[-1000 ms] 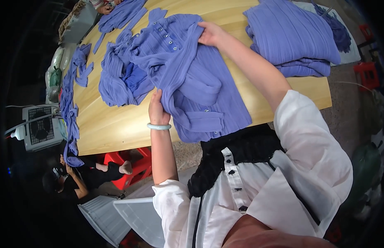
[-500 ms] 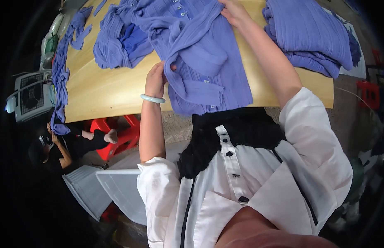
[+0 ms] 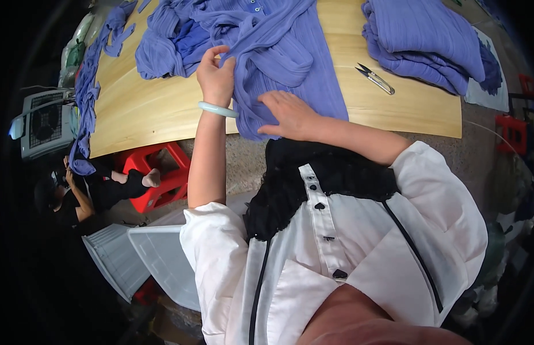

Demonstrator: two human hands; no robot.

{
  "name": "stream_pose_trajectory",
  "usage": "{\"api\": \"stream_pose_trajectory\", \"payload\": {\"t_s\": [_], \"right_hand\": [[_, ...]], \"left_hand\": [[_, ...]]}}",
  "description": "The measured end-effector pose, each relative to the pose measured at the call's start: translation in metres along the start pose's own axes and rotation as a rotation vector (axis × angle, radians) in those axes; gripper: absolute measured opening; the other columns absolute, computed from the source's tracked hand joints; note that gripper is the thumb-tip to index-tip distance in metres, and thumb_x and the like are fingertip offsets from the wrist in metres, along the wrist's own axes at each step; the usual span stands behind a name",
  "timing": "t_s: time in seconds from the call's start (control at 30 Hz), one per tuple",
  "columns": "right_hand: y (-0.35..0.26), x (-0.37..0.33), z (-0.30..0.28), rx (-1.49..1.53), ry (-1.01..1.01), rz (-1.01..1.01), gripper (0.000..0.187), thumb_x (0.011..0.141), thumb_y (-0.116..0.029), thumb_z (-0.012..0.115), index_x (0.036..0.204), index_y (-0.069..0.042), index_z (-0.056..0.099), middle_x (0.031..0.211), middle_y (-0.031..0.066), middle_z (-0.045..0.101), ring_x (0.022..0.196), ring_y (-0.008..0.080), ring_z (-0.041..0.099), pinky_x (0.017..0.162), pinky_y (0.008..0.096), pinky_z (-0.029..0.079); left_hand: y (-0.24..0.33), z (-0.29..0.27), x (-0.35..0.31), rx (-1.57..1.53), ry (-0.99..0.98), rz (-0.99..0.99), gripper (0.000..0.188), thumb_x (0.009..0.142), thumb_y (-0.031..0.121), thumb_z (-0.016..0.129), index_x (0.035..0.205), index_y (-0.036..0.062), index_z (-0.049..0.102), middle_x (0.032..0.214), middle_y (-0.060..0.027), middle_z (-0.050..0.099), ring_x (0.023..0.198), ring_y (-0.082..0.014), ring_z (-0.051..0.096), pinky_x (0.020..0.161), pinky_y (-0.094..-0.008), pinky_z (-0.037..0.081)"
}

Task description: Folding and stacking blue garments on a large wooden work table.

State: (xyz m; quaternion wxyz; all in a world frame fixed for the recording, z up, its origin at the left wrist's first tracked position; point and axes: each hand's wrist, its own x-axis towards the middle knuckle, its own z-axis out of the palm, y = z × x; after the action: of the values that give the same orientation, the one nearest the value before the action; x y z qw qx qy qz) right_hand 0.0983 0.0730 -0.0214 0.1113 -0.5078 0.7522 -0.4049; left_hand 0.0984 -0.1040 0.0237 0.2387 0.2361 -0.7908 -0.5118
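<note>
A periwinkle-blue ribbed shirt (image 3: 321,75) with small buttons lies spread on the table in front of me, its loose sleeve crossing the body. At the shirt's left side my left hand (image 3: 216,77), with a pale bangle on its wrist, is raised. Its fingers curl with a gap to the thumb, and no cloth shows between them. Over the shirt's lower part my right hand (image 3: 291,116) is open, fingers and thumb spread, near the hem. To the right of the shirt, thread snips (image 3: 375,79) rest on the wood, blades pointing away to the left.
The wooden table (image 3: 146,118) bears a folded blue stack (image 3: 422,43) at right and crumpled blue cloth (image 3: 160,54) at left. Blue strips (image 3: 86,115) hang over its left edge. Below are a red stool (image 3: 163,192), a grey bin (image 3: 109,256) and a seated person (image 3: 77,198).
My right hand has come back from the shirt's far right side to its lower part. My left hand has released the sleeve and moved slightly farther away. The snips have come into sight.
</note>
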Motion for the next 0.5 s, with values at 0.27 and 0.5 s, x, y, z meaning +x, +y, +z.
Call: {"api": "stream_pose_trajectory", "payload": {"t_s": [0.27,0.5], "right_hand": [[-0.027,0.002,-0.015,1.176,-0.650,0.437,0.020,0.082,-0.023,0.051,0.085,-0.004,0.052,0.079,0.0069,0.057,0.072,0.0184,0.058,0.062,0.0261,0.045],[-0.045,0.015,-0.035,1.462,-0.650,0.504,0.020,0.084,-0.022,0.048,0.083,-0.003,0.050,0.080,0.0087,0.059,0.072,0.0147,0.060,0.061,0.0219,0.045]], "left_hand": [[-0.005,-0.008,0.006,0.672,-0.029,0.280,0.016,0.065,0.011,0.061,0.081,0.0065,0.060,0.067,-0.0106,0.056,0.065,-0.0232,0.053,0.060,-0.0325,0.042],[-0.034,0.010,-0.007,0.304,-0.200,0.496,0.012,0.072,0.013,0.057,0.078,0.0047,0.062,0.079,-0.0117,0.058,0.072,-0.0246,0.056,0.067,-0.0294,0.044]]}}
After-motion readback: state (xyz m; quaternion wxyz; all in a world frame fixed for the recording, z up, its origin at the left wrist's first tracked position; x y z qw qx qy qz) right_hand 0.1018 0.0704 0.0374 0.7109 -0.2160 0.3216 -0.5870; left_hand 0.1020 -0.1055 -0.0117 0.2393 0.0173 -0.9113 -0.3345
